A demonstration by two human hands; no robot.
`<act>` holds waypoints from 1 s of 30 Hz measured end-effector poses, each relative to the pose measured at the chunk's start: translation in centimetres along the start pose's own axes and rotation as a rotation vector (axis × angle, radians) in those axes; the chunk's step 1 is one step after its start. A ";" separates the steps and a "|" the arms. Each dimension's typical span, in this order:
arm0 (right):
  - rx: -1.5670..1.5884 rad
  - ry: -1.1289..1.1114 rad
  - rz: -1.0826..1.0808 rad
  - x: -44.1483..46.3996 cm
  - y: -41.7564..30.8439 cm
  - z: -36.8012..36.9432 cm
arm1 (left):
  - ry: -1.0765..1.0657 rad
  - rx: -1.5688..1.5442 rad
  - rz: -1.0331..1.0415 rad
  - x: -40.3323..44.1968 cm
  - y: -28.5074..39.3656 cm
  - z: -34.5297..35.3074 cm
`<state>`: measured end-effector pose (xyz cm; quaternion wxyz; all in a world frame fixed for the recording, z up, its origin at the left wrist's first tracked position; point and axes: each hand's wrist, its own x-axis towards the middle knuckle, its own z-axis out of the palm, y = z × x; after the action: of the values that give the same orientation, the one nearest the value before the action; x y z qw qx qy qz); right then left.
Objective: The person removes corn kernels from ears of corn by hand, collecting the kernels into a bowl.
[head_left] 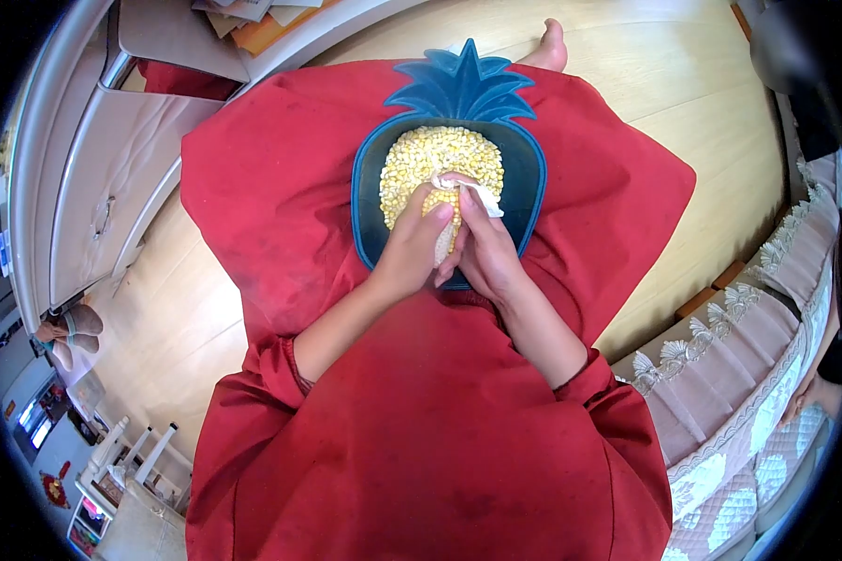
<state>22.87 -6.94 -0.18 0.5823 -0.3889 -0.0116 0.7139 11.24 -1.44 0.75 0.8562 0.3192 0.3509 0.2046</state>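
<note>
A corn cob [446, 241] is held between my two hands, with yellow kernels on its upper part and a pale, stripped lower part. My left hand [407, 248] wraps its left side, the thumb pressed on the kernels. On the other side, my right hand [488, 257] is closed around it, fingers partly hidden. A whitish strip [486, 198], cloth or husk, I cannot tell which, shows at my right fingers. Beneath both hands, a dark teal pineapple-shaped bowl [530, 201] holds a heap of loose corn kernels [440, 154].
Red fabric [421, 411] covers my lap under the bowl. A bare foot [554, 45] rests on the wooden floor [664, 75]. Left stands a pale cabinet [112, 168]; right, a sofa with lace-edged covers [711, 365]. Another person's arm [819, 374] appears at the far right.
</note>
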 end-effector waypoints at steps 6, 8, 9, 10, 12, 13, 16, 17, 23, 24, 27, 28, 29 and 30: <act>-0.040 -0.017 -0.001 -0.3 -0.3 0.2 | -0.056 -0.167 -0.024 0.1 0.3 -0.3; -0.030 0.078 -0.056 0.2 0.3 0.6 | -0.035 0.005 -0.060 0.0 0.8 -0.3; -0.025 0.070 -0.050 0.2 0.3 0.6 | -0.025 0.091 -0.077 0.0 0.9 -0.3; -0.020 0.062 -0.044 0.2 0.3 0.6 | -0.009 0.096 -0.072 0.0 0.7 -0.4; -0.008 -0.062 0.037 -0.3 -0.6 0.0 | 0.022 0.105 -0.063 0.1 -0.1 -0.7; -0.021 -0.074 0.038 -0.3 -0.7 -0.1 | 0.045 0.113 -0.022 0.2 -0.4 -0.5; -0.051 -0.095 0.036 -0.3 -0.8 -0.1 | 0.051 0.110 0.014 0.3 -0.5 -0.1; -0.055 -0.093 0.031 -0.3 -0.8 -0.1 | 0.010 0.092 -0.033 0.0 0.2 -0.2; -0.117 -0.025 -0.047 0.2 0.0 -0.2 | -0.074 -0.042 -0.036 0.2 0.2 -0.5; -0.102 -0.022 -0.053 0.3 0.1 -0.2 | -0.092 -0.113 -0.048 0.2 0.3 -0.7; -0.033 -0.023 -0.055 0.7 0.4 -0.5 | -0.040 -0.169 -0.116 0.2 0.5 -0.8; -0.014 -0.016 -0.057 0.7 0.4 -0.5 | -0.032 -0.073 -0.117 0.1 0.7 -0.5; -0.015 0.007 -0.066 0.7 0.4 -0.1 | -0.024 0.023 -0.116 0.0 1.1 -0.1; -0.017 0.030 -0.074 0.6 0.2 0.4 | -0.015 0.118 -0.116 -0.1 1.2 0.1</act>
<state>22.48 -6.34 -0.37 0.6052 -0.4039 -0.0232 0.6856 11.11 -0.68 1.72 0.8488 0.3498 0.3739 0.1314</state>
